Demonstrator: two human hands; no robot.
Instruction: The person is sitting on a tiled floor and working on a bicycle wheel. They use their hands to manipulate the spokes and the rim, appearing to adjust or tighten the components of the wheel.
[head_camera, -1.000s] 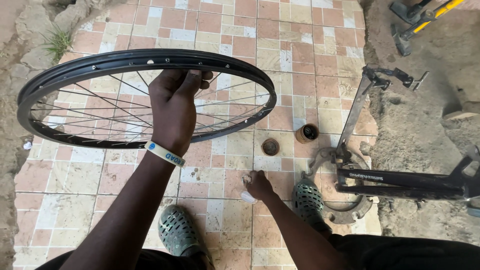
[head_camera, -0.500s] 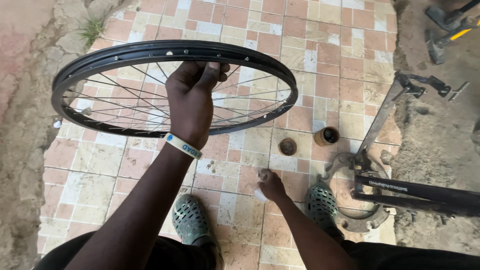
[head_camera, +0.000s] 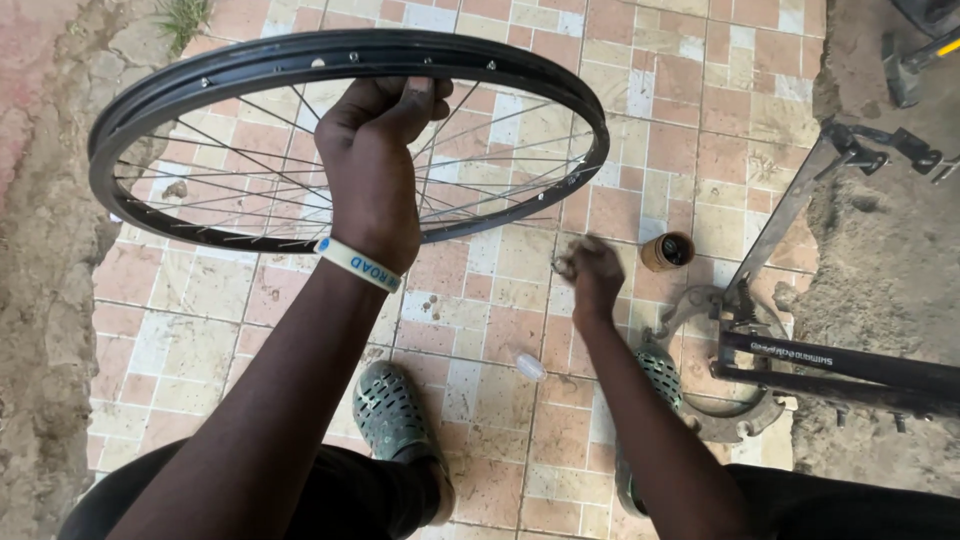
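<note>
Looking down through the head view, I see my left hand clenched around the hub at the middle of the wheel, holding it up nearly flat above the tiled floor. The wheel is a bare black rim with thin spokes, no tyre on it. I judge it light enough for one hand and stiff at the rim, but the spokes look thin and would bend if squeezed, so the hub or the rim is where I would take hold.

Below the wheel's near right edge, my right hand hangs low over the floor, fingers curled around something small at its tip; it is blurred, so I cannot tell what it grasps, or whether it grasps anything.

Just right of that hand, past the wheel, a small brown jar stands open on the tiles. Farther right of the wheel lies a bike frame with a metal ring under it. A small clear cap lies on the tiles under the wheel's near side, between my two green shoes.
</note>
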